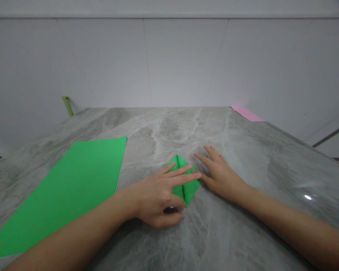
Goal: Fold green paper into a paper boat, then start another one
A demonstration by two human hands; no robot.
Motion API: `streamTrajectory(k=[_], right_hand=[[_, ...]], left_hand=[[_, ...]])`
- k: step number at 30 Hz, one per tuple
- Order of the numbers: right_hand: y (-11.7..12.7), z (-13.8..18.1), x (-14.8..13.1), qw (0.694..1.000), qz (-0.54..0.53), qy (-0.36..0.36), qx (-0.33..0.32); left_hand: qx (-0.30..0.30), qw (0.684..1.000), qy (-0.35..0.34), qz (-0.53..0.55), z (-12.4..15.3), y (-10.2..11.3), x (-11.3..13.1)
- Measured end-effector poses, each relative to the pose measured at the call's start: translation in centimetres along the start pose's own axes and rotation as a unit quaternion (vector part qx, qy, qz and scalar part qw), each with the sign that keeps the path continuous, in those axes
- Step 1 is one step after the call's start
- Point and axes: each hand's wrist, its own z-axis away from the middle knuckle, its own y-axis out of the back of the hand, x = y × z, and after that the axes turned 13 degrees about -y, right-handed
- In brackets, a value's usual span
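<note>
So, how far along is the folded green paper (191, 191)?

Partway, I'd judge. It's down to a small diamond with a line through the middle, crease or flap edge. What's left: can't tell from here.

Where is it?

Mid surface (172, 128), well short of the far edge, partly under the left hand (165, 190).

Fingers?

Left: spread over the paper, likely pressing, nothing gripped. Right hand (219, 171): loosely spread, thumb at the paper's right corner, no grip. Touching or just beside, can't tell.

Counts?

One folded piece. One large green sheet (81, 180) flat along the left edge, maybe a stack. One pink sheet (248, 113), far right corner. One light-green object (68, 106) by the far left corner.
</note>
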Motion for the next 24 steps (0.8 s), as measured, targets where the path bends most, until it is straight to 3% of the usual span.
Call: streamTrajectory(k=[5, 11, 24], right_hand=[[0.2, -0.2, 0.1, 0.999, -0.018, 0.006, -0.035], [0.5, -0.1, 0.1, 0.997, -0.043, 0.032, -0.057], [1.1, 0.5, -0.6, 0.997, -0.042, 0.052, -0.037]], left_hand=[[0.097, 0.993, 0.025, -0.057, 0.2, -1.1, -1.4], [0.035, 0.997, 0.054, -0.047, 0.5, -1.9, -2.3], [0.019, 0.998, 0.067, 0.005, 0.7, -2.0, -2.4]])
